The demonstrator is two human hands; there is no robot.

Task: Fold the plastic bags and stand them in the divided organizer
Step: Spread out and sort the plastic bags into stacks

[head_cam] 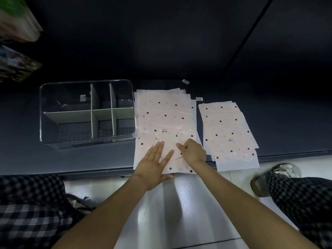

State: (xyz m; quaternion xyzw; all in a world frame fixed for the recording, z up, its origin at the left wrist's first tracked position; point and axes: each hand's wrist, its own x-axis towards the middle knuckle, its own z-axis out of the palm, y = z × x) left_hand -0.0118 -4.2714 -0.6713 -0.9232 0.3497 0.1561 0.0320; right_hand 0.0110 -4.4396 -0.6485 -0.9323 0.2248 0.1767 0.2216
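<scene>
Dotted plastic bag (167,123), label unreadable, hands (152,164) pressing

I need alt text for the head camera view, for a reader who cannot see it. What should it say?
Two bare hands, the left hand flat and the right hand pinching a fold, work on the top bag of a stack of pale polka-dot plastic bags on a dark surface. A clear divided organizer stands empty to the left, and a smaller bag stack lies to the right.
</scene>
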